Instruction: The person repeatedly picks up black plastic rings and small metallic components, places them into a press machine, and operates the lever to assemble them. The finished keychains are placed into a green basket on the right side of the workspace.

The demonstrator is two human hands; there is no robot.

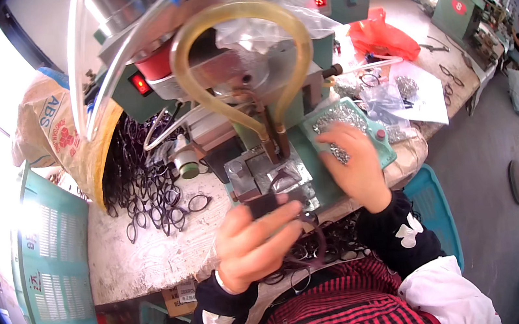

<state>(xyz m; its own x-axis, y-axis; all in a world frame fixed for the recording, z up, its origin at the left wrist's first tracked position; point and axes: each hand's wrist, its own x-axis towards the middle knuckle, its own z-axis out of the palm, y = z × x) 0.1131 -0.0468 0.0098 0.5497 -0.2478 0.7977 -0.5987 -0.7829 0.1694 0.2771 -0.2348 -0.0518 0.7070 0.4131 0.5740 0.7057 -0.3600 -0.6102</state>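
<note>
My left hand is closed, fingers bent, in front of the machine's metal fixture. A dark eyeglass frame, blurred, hangs from its fingers. Beside the fingertips is a small dark block. To the right, my right hand reaches over a green tray, thumb and fingers apart, fingertips at a heap of tiny silver metal parts. The fingertips are blurred. Two copper-coloured electrodes come down onto the fixture, joined to a yellowish looped tube.
Several dark eyeglass frames lie piled at the left, spilling from a woven sack. A turquoise crate stands beside the bench. A red plastic bag and loose frames lie at the back right. More frames rest below my hands.
</note>
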